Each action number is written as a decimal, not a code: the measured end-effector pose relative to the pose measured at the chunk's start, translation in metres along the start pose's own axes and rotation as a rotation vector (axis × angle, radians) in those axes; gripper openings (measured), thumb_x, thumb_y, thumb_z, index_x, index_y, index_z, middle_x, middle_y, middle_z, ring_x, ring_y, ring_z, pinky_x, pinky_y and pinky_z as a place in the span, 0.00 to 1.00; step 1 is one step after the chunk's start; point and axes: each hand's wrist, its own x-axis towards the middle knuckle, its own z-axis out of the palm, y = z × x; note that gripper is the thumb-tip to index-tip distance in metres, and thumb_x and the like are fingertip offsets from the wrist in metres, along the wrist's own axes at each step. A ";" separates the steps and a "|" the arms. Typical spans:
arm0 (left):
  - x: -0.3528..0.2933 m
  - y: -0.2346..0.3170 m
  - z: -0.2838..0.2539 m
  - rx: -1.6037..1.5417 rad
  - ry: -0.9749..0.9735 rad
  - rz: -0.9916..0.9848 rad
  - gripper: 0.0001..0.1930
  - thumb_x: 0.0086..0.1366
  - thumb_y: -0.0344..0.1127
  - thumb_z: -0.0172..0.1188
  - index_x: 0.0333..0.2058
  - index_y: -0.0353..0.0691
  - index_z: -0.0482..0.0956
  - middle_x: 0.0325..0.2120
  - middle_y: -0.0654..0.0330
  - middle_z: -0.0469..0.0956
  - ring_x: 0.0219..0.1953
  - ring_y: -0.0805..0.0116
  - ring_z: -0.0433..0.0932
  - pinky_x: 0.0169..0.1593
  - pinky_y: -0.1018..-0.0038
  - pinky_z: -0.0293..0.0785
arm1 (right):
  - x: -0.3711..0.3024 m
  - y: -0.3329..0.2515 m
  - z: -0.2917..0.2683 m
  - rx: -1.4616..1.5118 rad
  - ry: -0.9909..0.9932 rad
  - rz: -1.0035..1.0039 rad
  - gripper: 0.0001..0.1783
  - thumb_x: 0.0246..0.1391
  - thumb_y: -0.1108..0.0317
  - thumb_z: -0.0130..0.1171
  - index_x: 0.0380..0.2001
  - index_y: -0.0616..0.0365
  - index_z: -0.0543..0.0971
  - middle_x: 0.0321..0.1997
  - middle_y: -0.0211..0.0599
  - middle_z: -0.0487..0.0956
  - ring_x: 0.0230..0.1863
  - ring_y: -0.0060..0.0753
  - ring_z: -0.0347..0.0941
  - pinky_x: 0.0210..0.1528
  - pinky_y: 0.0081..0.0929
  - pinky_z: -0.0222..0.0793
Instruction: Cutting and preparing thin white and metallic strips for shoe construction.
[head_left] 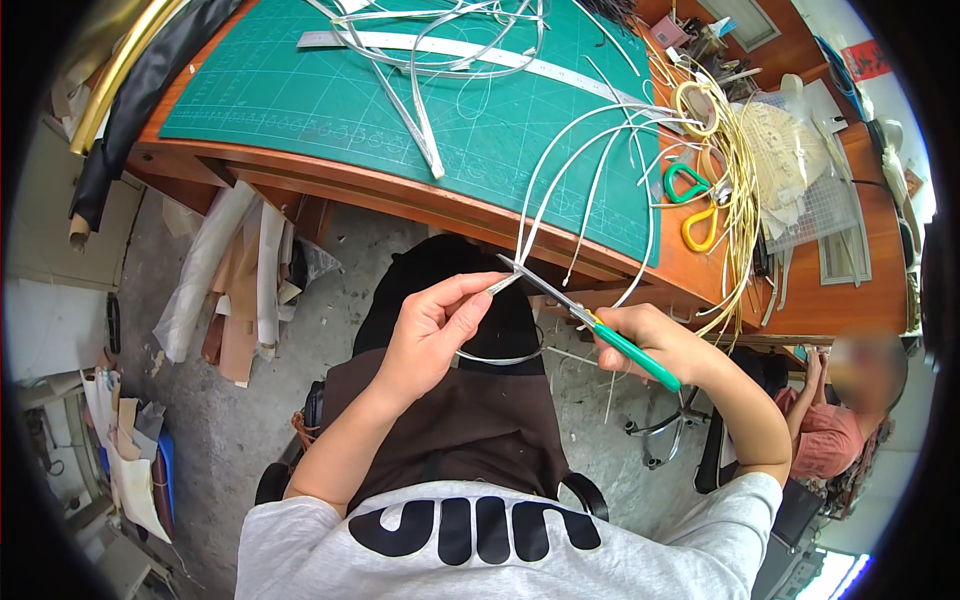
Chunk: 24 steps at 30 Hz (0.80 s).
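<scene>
Thin white strips arch from the table's right side down toward my lap. My left hand pinches their gathered end between thumb and forefinger. In my right hand is a pair of scissors with green handles. The scissor blades point up and left and meet the strips just beyond my left fingertips; whether the blades touch them or are parted is hard to make out. A strip also curves below my left hand, over the dark brown apron on my lap.
A green cutting mat covers much of the wooden table, with a metal ruler and looped silvery strips. To the right lie yellow cords, green-and-yellow-handled scissors and tape rolls. Material rolls stand below. Another person sits at right.
</scene>
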 end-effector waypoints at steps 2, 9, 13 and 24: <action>0.001 0.000 -0.003 0.003 -0.017 -0.005 0.13 0.67 0.32 0.50 0.47 0.36 0.75 0.19 0.74 0.64 0.21 0.86 0.57 0.24 0.86 0.53 | 0.000 0.000 -0.003 -0.026 0.034 0.016 0.27 0.51 0.46 0.59 0.24 0.63 0.69 0.16 0.38 0.65 0.20 0.27 0.59 0.26 0.29 0.61; -0.008 -0.001 0.018 -0.140 -0.106 -0.052 0.04 0.68 0.32 0.48 0.34 0.39 0.64 0.18 0.72 0.63 0.21 0.85 0.57 0.25 0.85 0.54 | -0.001 -0.020 0.016 0.277 0.294 -0.013 0.18 0.49 0.57 0.65 0.30 0.59 0.70 0.17 0.27 0.67 0.21 0.18 0.62 0.25 0.21 0.61; -0.022 0.001 0.056 -0.013 -0.243 0.033 0.04 0.68 0.32 0.48 0.35 0.38 0.66 0.18 0.71 0.63 0.22 0.85 0.58 0.26 0.84 0.56 | 0.008 -0.042 0.037 0.715 0.339 -0.046 0.12 0.51 0.71 0.59 0.34 0.56 0.66 0.21 0.24 0.67 0.20 0.14 0.64 0.19 0.15 0.60; -0.041 -0.018 -0.022 -0.142 -0.069 -0.169 0.13 0.69 0.34 0.46 0.42 0.33 0.75 0.15 0.75 0.58 0.17 0.87 0.51 0.21 0.86 0.46 | 0.015 0.027 -0.202 0.120 1.303 -0.344 0.09 0.54 0.68 0.56 0.34 0.61 0.70 0.18 0.26 0.67 0.15 0.16 0.62 0.18 0.16 0.60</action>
